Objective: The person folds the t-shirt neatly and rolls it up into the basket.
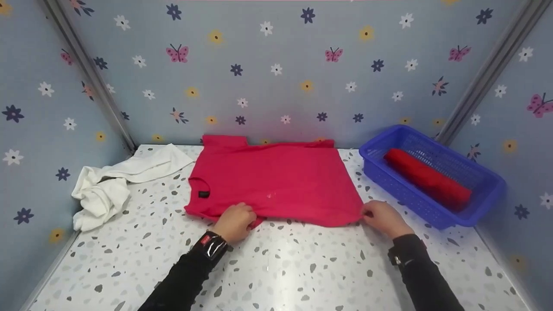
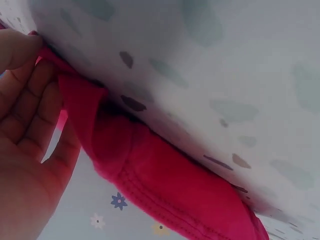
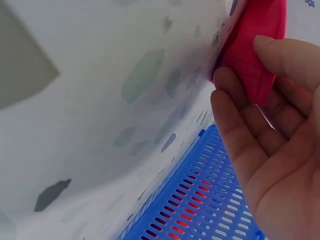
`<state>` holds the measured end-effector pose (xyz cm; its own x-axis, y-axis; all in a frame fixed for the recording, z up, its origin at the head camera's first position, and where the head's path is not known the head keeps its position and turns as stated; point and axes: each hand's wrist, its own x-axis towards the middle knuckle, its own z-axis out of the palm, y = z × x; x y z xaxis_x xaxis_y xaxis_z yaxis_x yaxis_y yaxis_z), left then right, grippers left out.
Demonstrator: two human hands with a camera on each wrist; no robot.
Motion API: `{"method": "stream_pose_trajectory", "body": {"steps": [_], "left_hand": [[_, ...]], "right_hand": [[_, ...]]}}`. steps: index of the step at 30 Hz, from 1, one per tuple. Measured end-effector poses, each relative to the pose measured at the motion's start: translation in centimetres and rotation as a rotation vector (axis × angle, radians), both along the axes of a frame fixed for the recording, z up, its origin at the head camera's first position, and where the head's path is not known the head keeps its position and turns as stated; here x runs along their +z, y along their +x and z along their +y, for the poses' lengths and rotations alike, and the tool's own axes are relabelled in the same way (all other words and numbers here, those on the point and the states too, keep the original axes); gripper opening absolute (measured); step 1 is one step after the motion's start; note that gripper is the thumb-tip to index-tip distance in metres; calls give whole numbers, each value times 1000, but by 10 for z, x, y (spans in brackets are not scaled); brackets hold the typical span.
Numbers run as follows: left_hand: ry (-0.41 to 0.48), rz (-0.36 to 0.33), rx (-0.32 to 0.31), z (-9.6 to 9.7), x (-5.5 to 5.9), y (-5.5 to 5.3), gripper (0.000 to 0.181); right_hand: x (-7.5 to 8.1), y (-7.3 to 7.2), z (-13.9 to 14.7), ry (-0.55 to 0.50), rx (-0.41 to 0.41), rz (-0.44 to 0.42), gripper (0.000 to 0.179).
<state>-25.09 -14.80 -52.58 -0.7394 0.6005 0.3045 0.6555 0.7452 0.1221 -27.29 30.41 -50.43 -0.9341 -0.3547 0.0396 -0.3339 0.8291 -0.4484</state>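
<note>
A pinkish-red T-shirt (image 1: 281,177) lies spread sideways on the speckled table, its neck opening with a dark label at the left. My left hand (image 1: 235,222) pinches its near edge close to a sleeve; the left wrist view shows the stitched sleeve hem (image 2: 150,200) hanging beside the fingers. At the near right corner of the hem, my right hand (image 1: 384,218) pinches the cloth between thumb and fingers. The right wrist view shows that corner (image 3: 250,65) held by the thumb against the fingers.
A blue perforated basket (image 1: 432,216) stands at the right with a rolled red cloth (image 1: 427,177) inside. Crumpled white cloth (image 1: 103,198) lies at the left. Flowered walls (image 1: 276,86) close off the back and both sides of the table.
</note>
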Motion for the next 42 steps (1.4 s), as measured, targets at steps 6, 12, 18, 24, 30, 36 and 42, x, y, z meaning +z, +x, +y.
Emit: {"method": "stream_pose_trajectory", "body": {"steps": [6,12,18,24,30,36,42], "left_hand": [[64,-122,0,-8,2,2,20],[199,-257,24,-20,6,2,15],[305,-347,35,-30,6,5,14],[351,-381,35,-34,6,9,15],[366,-405,25,-37,7,14,16],[371,-411,5,-42,8,20,15],[412,-416,48,-49,10,27,18]], "right_hand": [[-2,6,0,7,5,6,9],[0,11,-1,8,5,23,7],[0,15,-2,6,-7,3,3],[2,21,-1,13,-28,-63,3],[5,28,0,11,-53,-109,8],[7,35,2,25,-16,-89,6],[8,38,6,16,2,-77,5]]}}
